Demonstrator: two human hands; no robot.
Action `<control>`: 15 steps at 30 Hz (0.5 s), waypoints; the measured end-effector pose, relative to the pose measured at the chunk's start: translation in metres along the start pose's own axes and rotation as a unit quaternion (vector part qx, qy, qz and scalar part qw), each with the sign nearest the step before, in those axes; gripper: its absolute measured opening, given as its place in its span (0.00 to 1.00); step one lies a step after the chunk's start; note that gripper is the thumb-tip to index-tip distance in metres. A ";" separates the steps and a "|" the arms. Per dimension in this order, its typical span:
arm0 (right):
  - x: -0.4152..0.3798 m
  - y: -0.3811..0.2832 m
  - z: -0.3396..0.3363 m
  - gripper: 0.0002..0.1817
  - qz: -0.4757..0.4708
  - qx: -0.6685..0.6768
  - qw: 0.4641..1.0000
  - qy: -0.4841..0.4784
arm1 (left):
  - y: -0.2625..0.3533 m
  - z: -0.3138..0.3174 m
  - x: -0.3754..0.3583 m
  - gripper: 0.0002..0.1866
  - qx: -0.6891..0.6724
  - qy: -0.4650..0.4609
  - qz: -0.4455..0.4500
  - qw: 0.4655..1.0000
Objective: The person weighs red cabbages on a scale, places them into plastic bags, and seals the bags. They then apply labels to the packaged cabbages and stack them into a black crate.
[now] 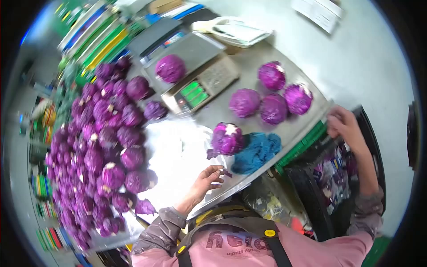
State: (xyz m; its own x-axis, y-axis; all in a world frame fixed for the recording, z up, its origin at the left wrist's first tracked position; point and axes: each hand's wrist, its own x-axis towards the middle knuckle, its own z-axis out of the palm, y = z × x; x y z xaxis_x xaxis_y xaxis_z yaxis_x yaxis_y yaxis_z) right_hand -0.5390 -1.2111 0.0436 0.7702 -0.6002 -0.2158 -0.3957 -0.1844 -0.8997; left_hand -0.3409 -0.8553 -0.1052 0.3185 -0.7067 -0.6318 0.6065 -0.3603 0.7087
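My left hand [205, 184] is over the front edge of the table, fingers loosely bent and apart, with no object seen in it. A small scrap of purple leaf [227, 173] is beside its fingertips. Just beyond sits a red cabbage [227, 139], its pale stem end showing, against a crumpled blue cloth [258, 152]. My right hand [341, 122] is at the table's right corner, above a black bin [362, 129]. Its fingers are curled in and slightly blurred; whether they hold anything is hidden.
A large heap of red cabbages [95, 155] covers the left of the table. One cabbage [170, 68] rests on a weighing scale [200, 84] with a green display. Several cabbages [273, 108] stand at the right. Stacked coloured crates [95, 38] are behind.
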 end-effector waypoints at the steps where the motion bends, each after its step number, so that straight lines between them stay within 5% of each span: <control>1: 0.028 -0.018 0.033 0.14 -0.038 -0.016 0.999 -0.034 | -0.002 -0.009 -0.008 0.18 0.029 0.026 0.001 0.999; 4: 0.123 -0.036 0.130 0.34 -0.209 -0.092 0.962 -0.150 | -0.015 -0.036 -0.037 0.18 0.034 0.118 0.022 0.992; 5: 0.153 -0.048 0.162 0.42 -0.167 -0.121 0.960 -0.187 | -0.021 -0.045 -0.046 0.19 0.045 0.153 0.026 0.987; 8: 0.244 -0.063 0.252 0.52 -0.307 -0.167 0.931 -0.110 | -0.035 -0.060 -0.075 0.19 0.051 0.226 0.036 0.972; 11: 0.301 -0.087 0.306 0.57 -0.382 -0.185 0.902 -0.073 | -0.055 -0.075 -0.098 0.17 0.044 0.298 0.040 0.953; 14: 0.356 -0.094 0.349 0.59 -0.408 -0.214 0.886 -0.046 | -0.081 -0.085 -0.116 0.16 0.197 0.352 0.095 0.910; 15: 0.361 -0.095 0.354 0.57 -0.405 -0.157 0.895 -0.103 | -0.079 -0.083 -0.122 0.15 0.263 0.374 0.129 0.880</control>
State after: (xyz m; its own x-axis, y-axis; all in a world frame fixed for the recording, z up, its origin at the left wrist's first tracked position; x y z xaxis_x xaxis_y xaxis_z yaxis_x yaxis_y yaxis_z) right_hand -0.0459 -1.1347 -0.0831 0.9312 -0.0198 0.3640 0.2382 -0.7230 -0.6485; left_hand -0.3672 -0.6897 -0.1099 0.9062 -0.2779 -0.3187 0.0854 -0.6177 0.7818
